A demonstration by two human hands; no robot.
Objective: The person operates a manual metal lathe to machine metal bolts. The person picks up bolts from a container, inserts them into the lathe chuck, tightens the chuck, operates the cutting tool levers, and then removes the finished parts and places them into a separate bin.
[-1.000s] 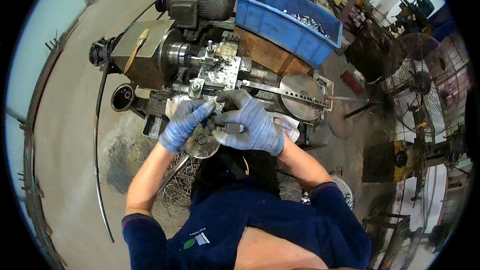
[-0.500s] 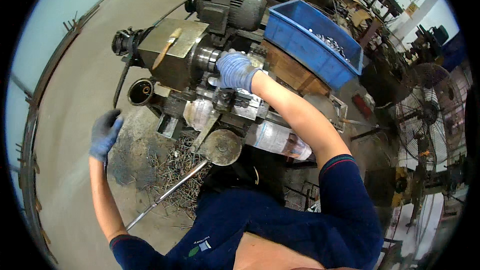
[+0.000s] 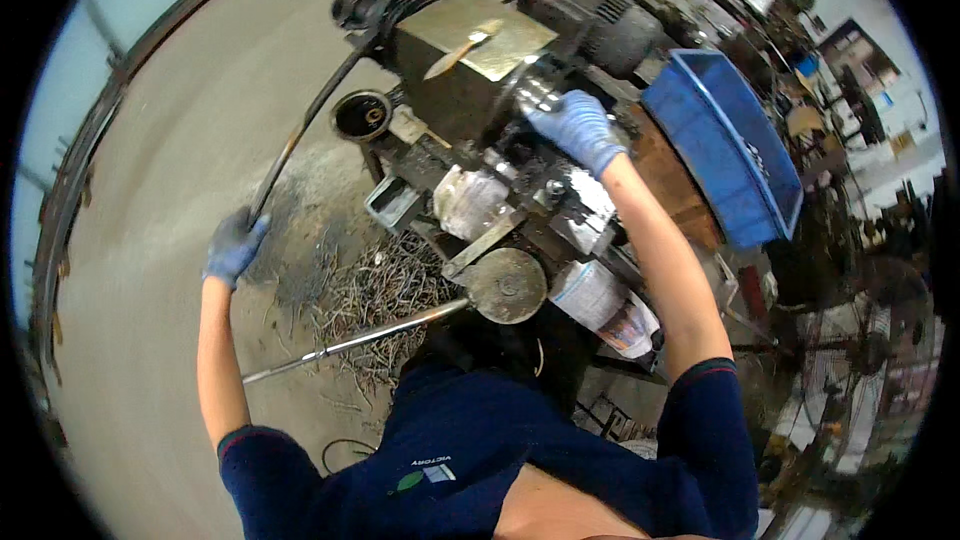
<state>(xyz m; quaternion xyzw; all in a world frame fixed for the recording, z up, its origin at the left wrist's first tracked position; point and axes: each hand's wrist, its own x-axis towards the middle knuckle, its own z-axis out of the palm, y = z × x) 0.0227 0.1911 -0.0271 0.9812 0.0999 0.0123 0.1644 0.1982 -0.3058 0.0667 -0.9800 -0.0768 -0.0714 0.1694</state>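
Note:
My left hand [image 3: 235, 246], in a blue-grey glove, is at the lower end of a long dark bar [image 3: 310, 123]. Its fingers look closed round the bar, which runs up to the end of the machine's headstock [image 3: 450, 90]. At the shiny round spindle nose [image 3: 535, 90] is my right hand [image 3: 580, 128], in a striped blue glove. Its fingers are bent in against the front of the spindle, and what they pinch there is hidden. Below that hand lie the machine's slide and a pale cloth-like wrap [image 3: 470, 202].
A wooden-handled brush [image 3: 462, 49] lies on the headstock cover. Behind stand a motor [image 3: 590, 20] and a blue bin [image 3: 725, 150] with small metal parts. A round plate [image 3: 507, 286] with a long steel lever [image 3: 360, 342] juts toward me. Metal scraps [image 3: 375, 300] litter the floor.
My left hand, beside the bar with fingers apart before, is now on its lower end. The bar has swung out to the left. My right hand stays at the spindle; the whole view has shifted.

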